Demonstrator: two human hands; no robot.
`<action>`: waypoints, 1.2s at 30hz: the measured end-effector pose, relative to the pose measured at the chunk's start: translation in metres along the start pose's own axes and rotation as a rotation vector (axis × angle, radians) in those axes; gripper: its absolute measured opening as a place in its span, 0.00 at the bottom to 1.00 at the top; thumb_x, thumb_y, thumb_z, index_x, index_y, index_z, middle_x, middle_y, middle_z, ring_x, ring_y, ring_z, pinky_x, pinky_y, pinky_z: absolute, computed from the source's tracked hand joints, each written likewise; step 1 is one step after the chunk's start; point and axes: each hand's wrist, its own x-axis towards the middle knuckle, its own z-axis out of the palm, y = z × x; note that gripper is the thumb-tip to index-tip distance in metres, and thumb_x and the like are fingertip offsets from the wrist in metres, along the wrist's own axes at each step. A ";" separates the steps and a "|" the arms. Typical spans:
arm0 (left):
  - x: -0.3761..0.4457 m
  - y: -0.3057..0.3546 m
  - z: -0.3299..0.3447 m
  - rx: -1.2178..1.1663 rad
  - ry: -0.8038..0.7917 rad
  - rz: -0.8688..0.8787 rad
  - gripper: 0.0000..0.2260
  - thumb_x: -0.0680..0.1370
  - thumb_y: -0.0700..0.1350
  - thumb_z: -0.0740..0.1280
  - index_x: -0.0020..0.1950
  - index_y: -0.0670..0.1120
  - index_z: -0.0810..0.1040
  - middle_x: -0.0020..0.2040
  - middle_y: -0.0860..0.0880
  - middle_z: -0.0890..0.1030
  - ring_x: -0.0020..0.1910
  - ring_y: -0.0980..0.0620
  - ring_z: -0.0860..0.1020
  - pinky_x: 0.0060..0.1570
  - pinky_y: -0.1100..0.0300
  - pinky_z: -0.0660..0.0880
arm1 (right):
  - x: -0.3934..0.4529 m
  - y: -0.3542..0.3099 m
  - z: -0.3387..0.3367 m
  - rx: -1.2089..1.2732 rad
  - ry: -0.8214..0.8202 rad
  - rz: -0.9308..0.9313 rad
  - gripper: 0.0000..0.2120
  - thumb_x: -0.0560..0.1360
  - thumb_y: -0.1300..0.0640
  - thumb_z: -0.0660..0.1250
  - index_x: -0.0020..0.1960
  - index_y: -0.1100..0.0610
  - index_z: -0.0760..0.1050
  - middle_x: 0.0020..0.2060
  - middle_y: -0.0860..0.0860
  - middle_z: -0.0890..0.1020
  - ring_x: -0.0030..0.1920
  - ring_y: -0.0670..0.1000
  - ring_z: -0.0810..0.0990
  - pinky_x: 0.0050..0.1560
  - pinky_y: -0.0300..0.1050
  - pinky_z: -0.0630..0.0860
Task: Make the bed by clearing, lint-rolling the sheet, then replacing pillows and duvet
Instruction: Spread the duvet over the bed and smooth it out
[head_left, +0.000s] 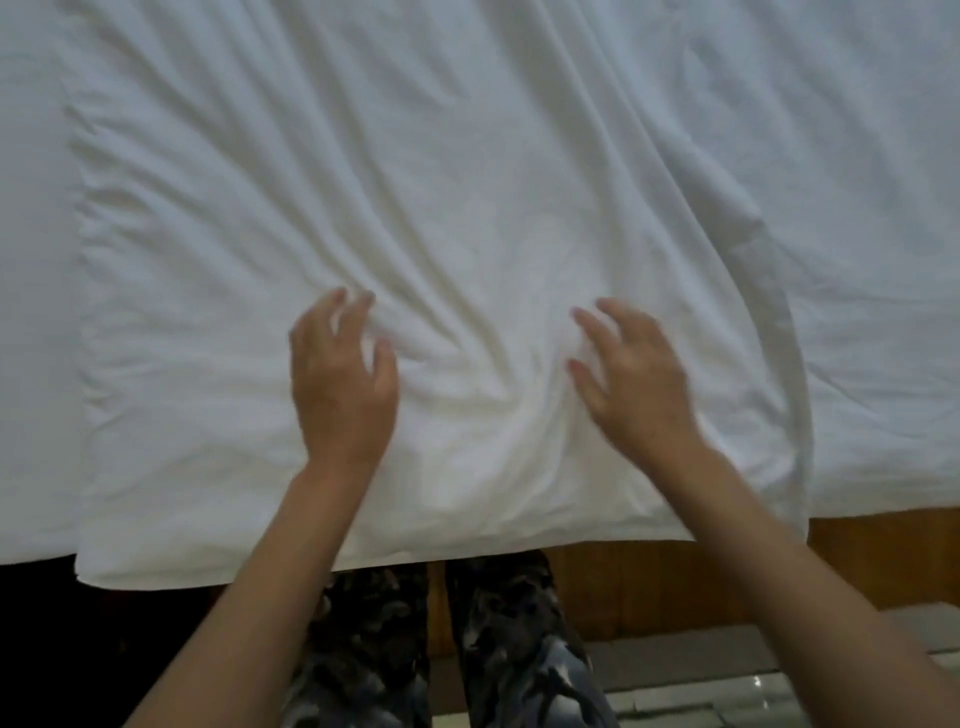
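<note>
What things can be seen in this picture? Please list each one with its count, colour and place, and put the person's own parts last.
duvet: one, white, wrinkled, covers most of the picture; its near edge hangs over the side of the bed.
sheet: one, white, shows at the right and at the far left beside the duvet.
bed frame: one, brown wood, under the sheet at lower right.
floor: grey, bottom right.
trousers: one pair, dark and patterned, bottom centre below the duvet's edge.
left hand: one, fingers loosely spread, on the duvet left of centre.
right hand: one, fingers spread, on the duvet right of centre.
</note>
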 end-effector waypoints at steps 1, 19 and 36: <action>0.009 -0.010 -0.003 0.077 0.012 -0.008 0.19 0.78 0.43 0.62 0.69 0.42 0.73 0.70 0.38 0.70 0.70 0.40 0.66 0.70 0.49 0.63 | 0.010 -0.028 0.012 0.035 0.030 -0.032 0.22 0.77 0.51 0.62 0.68 0.58 0.71 0.65 0.61 0.74 0.65 0.61 0.72 0.65 0.54 0.69; -0.073 -0.065 0.035 0.394 -0.352 0.347 0.29 0.80 0.54 0.53 0.77 0.39 0.58 0.77 0.35 0.57 0.76 0.39 0.54 0.75 0.47 0.46 | -0.105 0.098 0.048 -0.180 -0.197 0.651 0.31 0.80 0.45 0.45 0.77 0.63 0.51 0.76 0.60 0.57 0.75 0.60 0.56 0.72 0.62 0.53; -0.111 -0.225 -0.104 0.135 0.026 -0.245 0.24 0.82 0.50 0.56 0.74 0.39 0.66 0.71 0.37 0.70 0.68 0.40 0.71 0.64 0.49 0.69 | -0.034 -0.231 0.113 0.183 -0.085 0.088 0.29 0.80 0.48 0.52 0.77 0.59 0.53 0.77 0.63 0.52 0.77 0.60 0.49 0.75 0.56 0.45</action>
